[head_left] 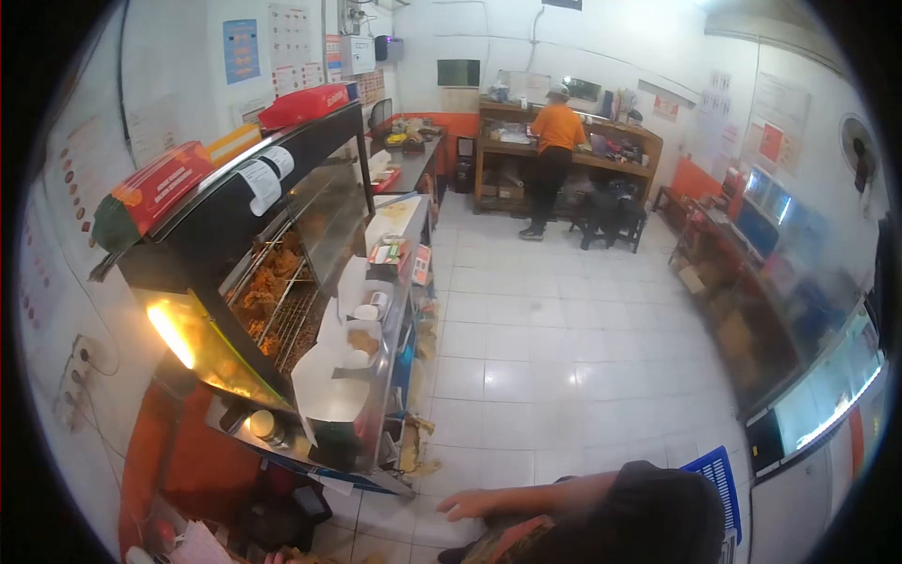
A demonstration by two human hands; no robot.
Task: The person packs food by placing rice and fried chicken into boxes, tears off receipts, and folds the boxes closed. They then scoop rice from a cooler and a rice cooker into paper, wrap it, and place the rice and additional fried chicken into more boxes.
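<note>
My right hand (465, 505) reaches in from the lower right, below a dark sleeve (658, 503). Its fingers are stretched out over the floor and hold nothing that I can see. What look like fingertips of my left hand (272, 558) just show at the bottom edge, near a pinkish paper (200, 545); the rest is cut off. Left of my right hand stands a steel counter with open white food boxes (331, 383), one with a fried piece (363, 342) in it. Fried chicken (268, 287) lies on wire racks inside the lit warming cabinet (150, 258).
A person in an orange shirt (557, 127) stands at the wooden counter (498, 150) at the back. A black stool (611, 218) is beside them. Printed cartons (164, 188) and receipts (260, 185) top the cabinet. A blue basket (719, 484) stands lower right.
</note>
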